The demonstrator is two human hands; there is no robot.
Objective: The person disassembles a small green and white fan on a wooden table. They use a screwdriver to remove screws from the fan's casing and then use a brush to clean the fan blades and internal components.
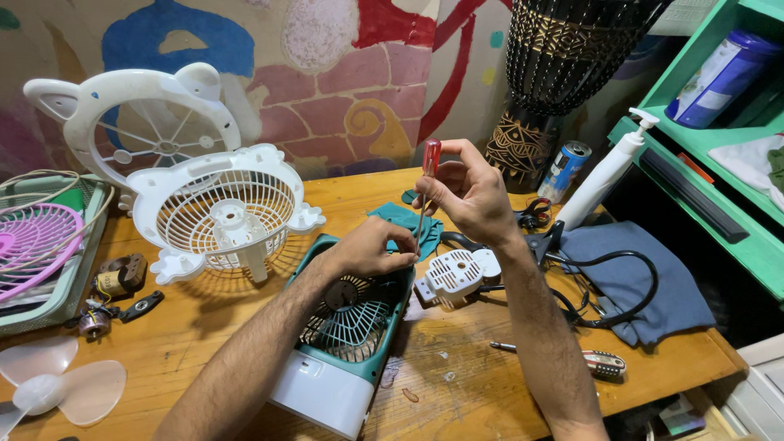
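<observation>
My right hand (467,196) grips a screwdriver with a clear red handle (430,157), held upright with its thin shaft pointing down. My left hand (369,249) rests on the top corner of a teal and white box fan (343,343), fingers pinched around the shaft near its tip. The fan lies flat on the wooden table (457,384) with its grille facing up. A small white vented motor cover (457,273) lies just right of the fan, and a teal fan blade piece (404,220) lies behind my hands.
Two white round fan guards (220,212) stand at left, a pink grille (33,245) in a green tray, clear fan blades (57,388) at front left. A second screwdriver (588,359), black cable, grey cloth (645,286), can, pump bottle, drum and green shelves sit right.
</observation>
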